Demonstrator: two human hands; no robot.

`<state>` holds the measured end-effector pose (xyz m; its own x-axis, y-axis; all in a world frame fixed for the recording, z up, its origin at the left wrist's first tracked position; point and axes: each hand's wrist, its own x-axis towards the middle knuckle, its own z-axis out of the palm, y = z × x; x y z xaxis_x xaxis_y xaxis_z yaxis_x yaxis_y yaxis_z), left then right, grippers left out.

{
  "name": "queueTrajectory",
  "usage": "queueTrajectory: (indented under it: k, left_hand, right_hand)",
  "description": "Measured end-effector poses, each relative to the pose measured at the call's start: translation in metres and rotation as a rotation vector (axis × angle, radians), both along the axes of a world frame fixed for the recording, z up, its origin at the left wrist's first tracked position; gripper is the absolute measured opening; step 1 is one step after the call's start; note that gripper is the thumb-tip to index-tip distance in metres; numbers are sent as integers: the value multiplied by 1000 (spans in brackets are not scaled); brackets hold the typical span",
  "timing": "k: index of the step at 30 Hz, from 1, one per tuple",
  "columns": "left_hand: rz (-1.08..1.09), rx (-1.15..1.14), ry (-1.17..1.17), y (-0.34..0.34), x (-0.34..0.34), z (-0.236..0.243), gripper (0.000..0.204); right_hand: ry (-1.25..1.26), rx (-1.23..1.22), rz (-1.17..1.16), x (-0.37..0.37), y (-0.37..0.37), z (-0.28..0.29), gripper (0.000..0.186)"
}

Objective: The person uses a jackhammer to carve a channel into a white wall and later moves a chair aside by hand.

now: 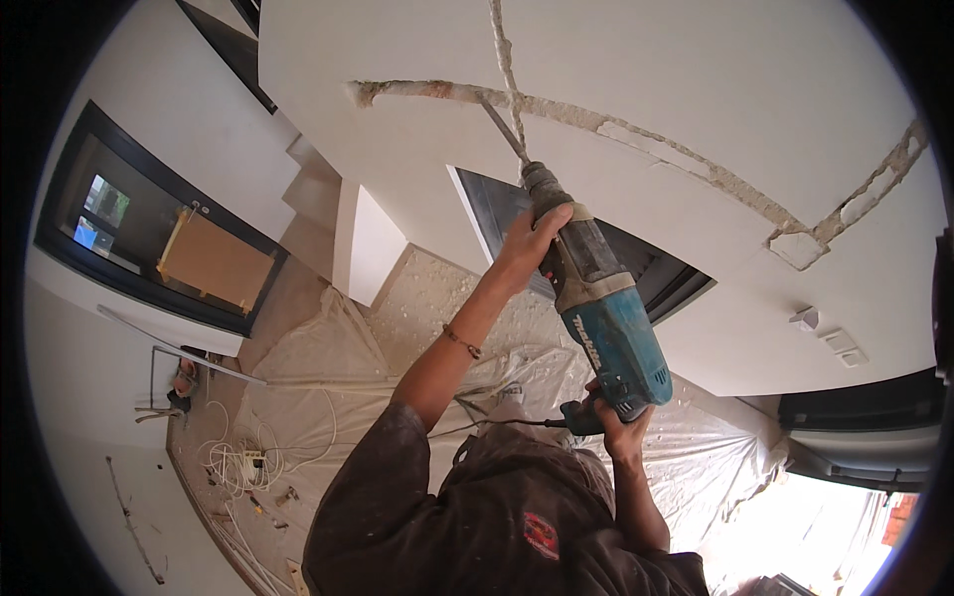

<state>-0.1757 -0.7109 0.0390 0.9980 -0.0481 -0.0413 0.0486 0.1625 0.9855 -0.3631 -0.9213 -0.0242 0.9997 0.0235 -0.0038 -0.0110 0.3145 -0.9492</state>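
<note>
A teal and grey rotary hammer (621,343) points up and away from me, tilted to the left. My left hand (532,243) is wrapped round its front collar, just behind the chuck. At the rear, my right hand (621,429) grips the handle, and the tool's body partly hides those fingers. A chisel bit (505,127) runs from the chuck to the white wall (636,60). Its tip meets a rough chased groove (566,111) cut across the plaster, close to where a narrower vertical strip of rough plaster (505,60) crosses it.
Crumpled plastic sheeting (328,363) covers the floor, strewn with plaster rubble (427,288). A coiled white cable (238,462) lies at the lower left. Wall switches (845,348) sit to the right. A dark-framed door (149,223) with cardboard (219,260) stands left.
</note>
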Motion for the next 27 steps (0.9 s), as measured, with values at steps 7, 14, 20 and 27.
queueTrajectory:
  k: [7, 14, 20, 27]
  left_hand:
    - [-13, -86, -50, 15, 25, -1, 52]
    - [43, 97, -35, 11, 53, -9, 55]
    - [60, 29, -39, 4, 35, -4, 61]
    - [39, 58, 36, 27, 23, 11, 65]
  right_hand:
    - [-15, -34, -5, 32, 8, 7, 28]
    - [-7, 103, 93, 67, -2, -5, 38]
    - [57, 38, 60, 52, -16, 14, 42]
    - [57, -25, -11, 29, 15, 9, 32]
